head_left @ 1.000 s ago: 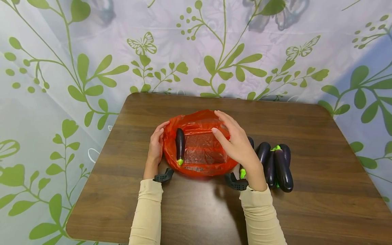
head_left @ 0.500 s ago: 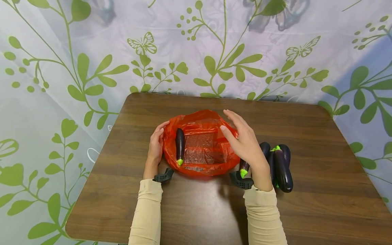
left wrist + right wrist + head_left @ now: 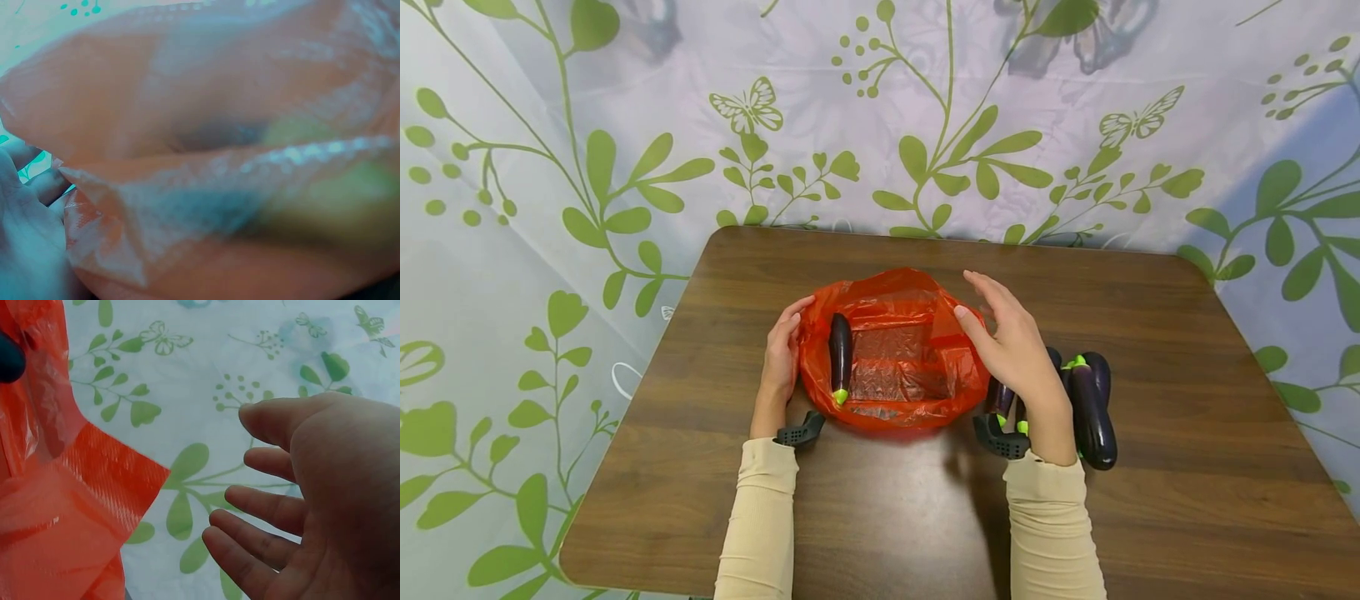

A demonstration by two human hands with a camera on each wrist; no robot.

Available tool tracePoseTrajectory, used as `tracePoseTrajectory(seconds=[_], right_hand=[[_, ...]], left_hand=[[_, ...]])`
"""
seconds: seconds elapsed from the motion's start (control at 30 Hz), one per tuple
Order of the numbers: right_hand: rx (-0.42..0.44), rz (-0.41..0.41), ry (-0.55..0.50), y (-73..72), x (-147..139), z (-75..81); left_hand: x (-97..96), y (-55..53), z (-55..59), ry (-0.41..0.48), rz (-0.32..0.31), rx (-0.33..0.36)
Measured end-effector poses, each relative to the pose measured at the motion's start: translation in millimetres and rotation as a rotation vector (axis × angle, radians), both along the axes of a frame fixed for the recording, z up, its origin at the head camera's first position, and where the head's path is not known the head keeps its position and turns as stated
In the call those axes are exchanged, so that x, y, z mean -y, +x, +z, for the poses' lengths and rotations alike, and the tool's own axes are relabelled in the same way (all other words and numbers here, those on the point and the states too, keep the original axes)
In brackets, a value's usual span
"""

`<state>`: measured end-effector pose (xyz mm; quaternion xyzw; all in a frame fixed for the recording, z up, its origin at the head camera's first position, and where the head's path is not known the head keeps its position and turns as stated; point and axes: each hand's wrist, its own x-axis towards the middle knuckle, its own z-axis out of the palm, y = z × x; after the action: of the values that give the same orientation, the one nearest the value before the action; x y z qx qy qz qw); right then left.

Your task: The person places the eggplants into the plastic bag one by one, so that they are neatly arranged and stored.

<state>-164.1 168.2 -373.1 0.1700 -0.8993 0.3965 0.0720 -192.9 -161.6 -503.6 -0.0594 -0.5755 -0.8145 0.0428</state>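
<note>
A red plastic bag (image 3: pixel 883 293) stands with its mouth wide on the table. Inside, against its left wall, one dark purple eggplant (image 3: pixel 841 354) leans with its green stem end toward me. My left hand (image 3: pixel 781 358) rests against the bag's left outer side, fingers nearly straight. To the right of the bag, my right hand (image 3: pixel 1011 346) hangs with fingers spread and nothing in them. In the right wrist view a gap separates this hand (image 3: pixel 300 494) from the bag's corner (image 3: pixel 119 475). Several eggplants (image 3: pixel 1092 408) lie beyond and under the right hand, partly hidden.
The brown wooden table (image 3: pixel 895 533) extends past the bag on both sides. A leaf-patterned cloth (image 3: pixel 865 125) hangs behind it. Dark camera mounts (image 3: pixel 801 430) sit at the wrists. The left wrist view is mostly filled by blurred bag film (image 3: pixel 206 81).
My right hand has moved right, away from the bag's mouth, and the bag's right side shows more. It now covers more of the eggplants. The left hand has stayed put.
</note>
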Motion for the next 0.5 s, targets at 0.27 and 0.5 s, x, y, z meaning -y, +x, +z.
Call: tracePoseTrajectory(seconds=[0.27,0.5], right_hand=[[0.071,-0.047,0.024,-3.4,-12,-7.3],[0.108,-0.101,0.049,-8.5,-25,-16.2]], left_hand=[[-1.0,-0.3,0.0,0.004,0.017,0.005],[-0.9,0.2,0.5,-0.001,0.012,0.002]])
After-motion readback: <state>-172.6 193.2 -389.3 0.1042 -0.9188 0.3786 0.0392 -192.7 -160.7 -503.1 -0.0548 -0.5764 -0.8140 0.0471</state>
